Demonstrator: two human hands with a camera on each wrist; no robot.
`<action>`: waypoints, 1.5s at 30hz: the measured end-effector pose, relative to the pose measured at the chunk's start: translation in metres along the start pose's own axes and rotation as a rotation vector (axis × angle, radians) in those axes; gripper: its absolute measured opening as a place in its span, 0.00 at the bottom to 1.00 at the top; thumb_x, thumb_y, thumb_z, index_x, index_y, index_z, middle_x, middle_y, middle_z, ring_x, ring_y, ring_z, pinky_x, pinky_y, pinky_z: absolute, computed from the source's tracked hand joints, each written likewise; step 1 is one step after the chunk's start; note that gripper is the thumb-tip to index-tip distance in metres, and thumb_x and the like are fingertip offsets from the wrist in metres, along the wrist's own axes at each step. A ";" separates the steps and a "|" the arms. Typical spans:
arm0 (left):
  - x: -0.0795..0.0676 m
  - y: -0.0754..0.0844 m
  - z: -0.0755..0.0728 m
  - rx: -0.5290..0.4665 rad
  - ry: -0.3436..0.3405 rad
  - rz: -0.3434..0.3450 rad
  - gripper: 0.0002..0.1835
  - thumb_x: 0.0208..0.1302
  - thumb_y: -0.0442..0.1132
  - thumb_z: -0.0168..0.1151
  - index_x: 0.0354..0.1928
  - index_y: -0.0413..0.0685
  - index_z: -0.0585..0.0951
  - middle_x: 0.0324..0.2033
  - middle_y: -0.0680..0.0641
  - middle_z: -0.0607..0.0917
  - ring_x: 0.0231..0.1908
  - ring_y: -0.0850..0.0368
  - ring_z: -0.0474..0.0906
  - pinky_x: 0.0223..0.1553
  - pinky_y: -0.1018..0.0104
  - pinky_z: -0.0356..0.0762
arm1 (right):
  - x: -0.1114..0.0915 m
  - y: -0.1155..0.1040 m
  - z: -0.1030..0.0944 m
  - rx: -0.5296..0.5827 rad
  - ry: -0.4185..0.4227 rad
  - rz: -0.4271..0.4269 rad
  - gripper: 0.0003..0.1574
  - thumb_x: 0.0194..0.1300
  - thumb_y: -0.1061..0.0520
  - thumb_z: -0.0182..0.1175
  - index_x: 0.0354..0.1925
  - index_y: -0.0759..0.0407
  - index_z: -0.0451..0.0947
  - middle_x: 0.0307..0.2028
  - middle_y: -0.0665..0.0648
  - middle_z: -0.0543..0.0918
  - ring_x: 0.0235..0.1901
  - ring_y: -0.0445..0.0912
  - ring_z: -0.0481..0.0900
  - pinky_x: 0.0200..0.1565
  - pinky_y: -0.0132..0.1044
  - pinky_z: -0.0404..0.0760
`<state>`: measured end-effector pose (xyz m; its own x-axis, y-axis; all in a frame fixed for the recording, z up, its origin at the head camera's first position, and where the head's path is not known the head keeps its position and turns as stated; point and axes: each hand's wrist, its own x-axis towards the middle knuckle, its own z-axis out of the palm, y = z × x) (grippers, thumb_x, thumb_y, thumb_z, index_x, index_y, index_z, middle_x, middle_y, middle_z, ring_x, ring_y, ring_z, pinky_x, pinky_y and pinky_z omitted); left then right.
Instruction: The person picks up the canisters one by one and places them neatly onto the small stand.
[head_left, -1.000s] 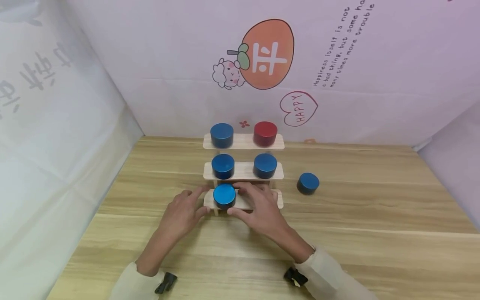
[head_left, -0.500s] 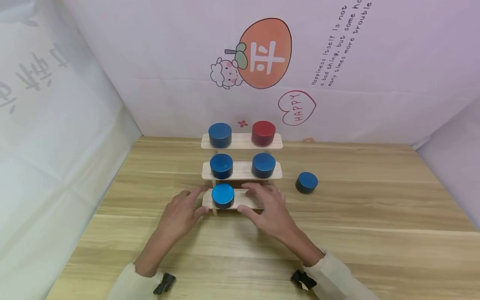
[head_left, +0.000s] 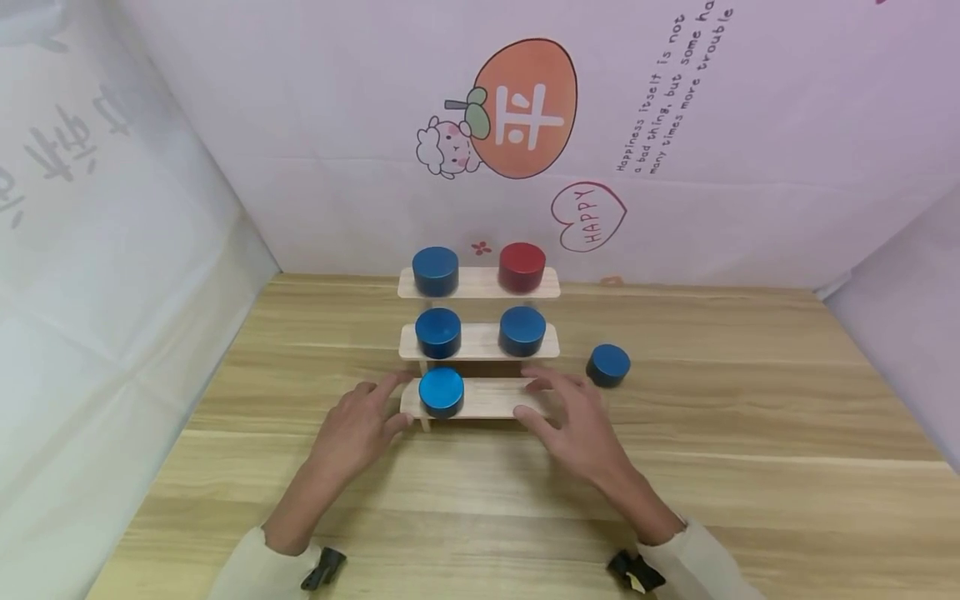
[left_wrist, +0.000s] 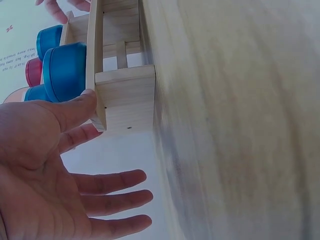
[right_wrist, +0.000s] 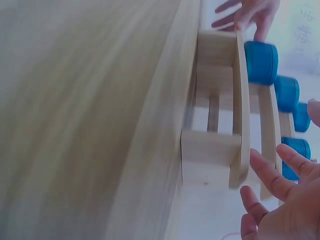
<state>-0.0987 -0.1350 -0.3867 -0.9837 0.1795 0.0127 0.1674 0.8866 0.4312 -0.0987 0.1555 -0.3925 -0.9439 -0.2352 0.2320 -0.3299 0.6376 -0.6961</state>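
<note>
A light wooden three-step stand (head_left: 491,398) stands on the table. Its lowest shelf bears one bright blue cylinder (head_left: 442,392) at the left. My left hand (head_left: 352,435) is at that shelf's left end, thumb and forefinger touching its edges; in the left wrist view the other fingers (left_wrist: 115,204) stretch out straight. Over the same shelf's right end, my right hand (head_left: 581,429) has thumb and fingers apart with nothing between them. Two blue cylinders, a left one (head_left: 438,332) and a right one (head_left: 522,331), sit on the middle shelf.
Up on the top shelf are a blue cylinder (head_left: 435,271) and a red cylinder (head_left: 522,267). Another blue cylinder (head_left: 608,365) lies on the wooden table (head_left: 720,400), right of the stand and just beyond my right hand. A printed cloth (head_left: 337,167) hangs behind.
My right hand has moved away from the bright blue cylinder, rightward along the lowest shelf to its right end. My left hand stays at the left end.
</note>
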 end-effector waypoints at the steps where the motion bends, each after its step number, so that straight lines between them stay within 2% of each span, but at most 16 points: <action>1: 0.000 0.000 0.000 0.000 0.001 0.000 0.29 0.67 0.41 0.68 0.68 0.51 0.72 0.53 0.36 0.80 0.53 0.37 0.76 0.47 0.41 0.77 | 0.000 0.002 -0.002 0.001 0.004 0.003 0.30 0.67 0.47 0.66 0.64 0.54 0.75 0.49 0.55 0.84 0.61 0.61 0.68 0.60 0.67 0.56; 8: 0.000 -0.001 0.002 -0.002 0.009 -0.002 0.29 0.66 0.41 0.68 0.68 0.51 0.73 0.52 0.36 0.81 0.52 0.37 0.77 0.46 0.42 0.77 | 0.001 0.014 -0.022 0.014 0.010 0.027 0.27 0.71 0.46 0.63 0.63 0.55 0.75 0.49 0.57 0.84 0.58 0.60 0.69 0.58 0.66 0.61; 11: 0.000 -0.001 0.002 -0.008 0.005 -0.010 0.29 0.67 0.41 0.68 0.68 0.51 0.72 0.52 0.36 0.80 0.52 0.37 0.76 0.46 0.42 0.77 | 0.004 0.023 -0.034 0.001 0.027 0.012 0.26 0.71 0.49 0.64 0.62 0.56 0.75 0.47 0.58 0.84 0.55 0.59 0.73 0.56 0.63 0.67; 15: 0.001 -0.001 0.003 -0.010 0.003 -0.012 0.29 0.66 0.41 0.68 0.68 0.51 0.72 0.52 0.37 0.80 0.52 0.38 0.76 0.47 0.43 0.77 | 0.008 0.035 -0.048 -0.007 0.046 -0.015 0.25 0.70 0.53 0.64 0.61 0.60 0.75 0.45 0.61 0.84 0.52 0.59 0.76 0.55 0.61 0.69; 24: 0.001 0.000 0.002 -0.018 0.001 -0.005 0.29 0.67 0.40 0.68 0.68 0.51 0.72 0.52 0.36 0.80 0.52 0.37 0.76 0.47 0.42 0.77 | 0.006 0.047 -0.065 0.007 0.011 0.021 0.29 0.72 0.50 0.62 0.65 0.59 0.70 0.51 0.65 0.81 0.57 0.62 0.72 0.58 0.67 0.62; 36: 0.001 -0.002 0.002 -0.026 0.003 -0.011 0.29 0.67 0.40 0.68 0.68 0.51 0.72 0.53 0.36 0.80 0.53 0.37 0.76 0.49 0.41 0.76 | 0.006 0.057 -0.082 0.028 -0.022 0.035 0.29 0.72 0.51 0.61 0.66 0.57 0.69 0.52 0.65 0.81 0.59 0.62 0.71 0.59 0.70 0.61; 40: 0.001 -0.003 0.002 -0.027 0.006 -0.006 0.29 0.67 0.40 0.68 0.68 0.50 0.72 0.53 0.36 0.80 0.53 0.37 0.76 0.49 0.41 0.76 | 0.006 0.063 -0.090 0.013 -0.037 0.025 0.29 0.72 0.52 0.62 0.67 0.55 0.69 0.53 0.66 0.81 0.61 0.65 0.68 0.58 0.73 0.58; 45: 0.002 -0.003 0.001 -0.024 -0.002 -0.009 0.29 0.67 0.41 0.67 0.68 0.51 0.72 0.53 0.36 0.80 0.53 0.37 0.76 0.49 0.41 0.76 | 0.004 0.073 -0.096 0.020 -0.044 -0.012 0.30 0.70 0.55 0.63 0.67 0.57 0.69 0.53 0.67 0.81 0.60 0.66 0.70 0.57 0.73 0.59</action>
<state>-0.1009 -0.1372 -0.3893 -0.9850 0.1724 0.0072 0.1569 0.8777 0.4528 -0.1280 0.2717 -0.3770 -0.9382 -0.2751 0.2101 -0.3401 0.6198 -0.7072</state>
